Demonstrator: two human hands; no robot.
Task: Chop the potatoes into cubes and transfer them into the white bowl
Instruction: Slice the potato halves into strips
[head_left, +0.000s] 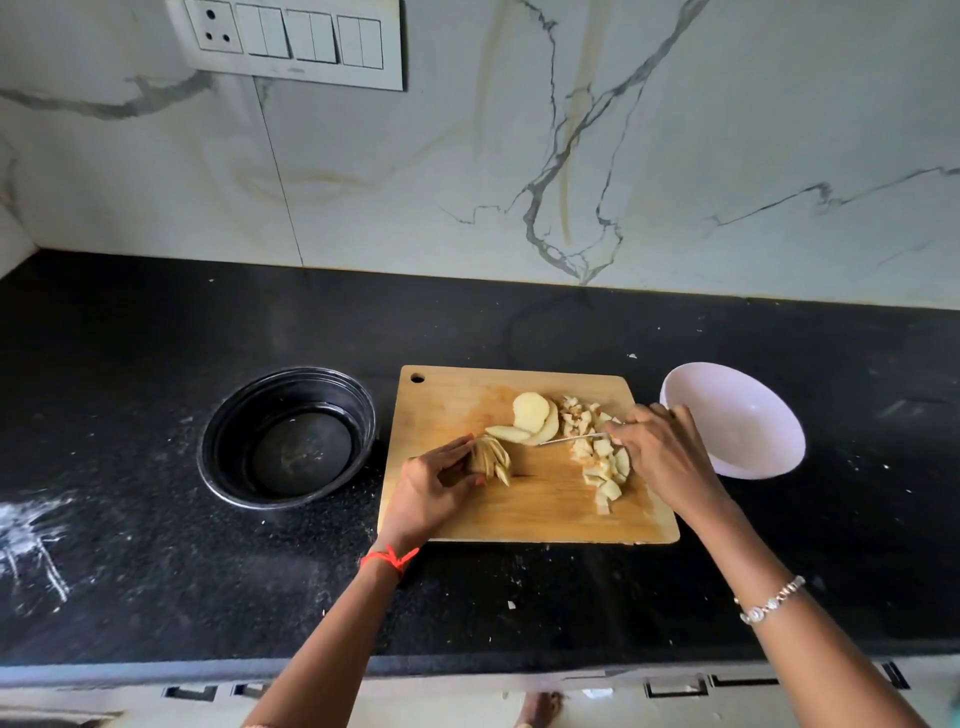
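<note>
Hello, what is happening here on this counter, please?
A person is chopping potatoes on a wooden cutting board. The left hand steadies a stack of potato strips, while the right hand holds a knife just beyond that stack. Round potato slices and a pile of finished cubes lie on the board. The white bowl to the right looks empty, and a black bowl sits to the left.

potato slices (531, 419), cubes (602, 457) (on board), white bowl (737, 421) empty
</note>
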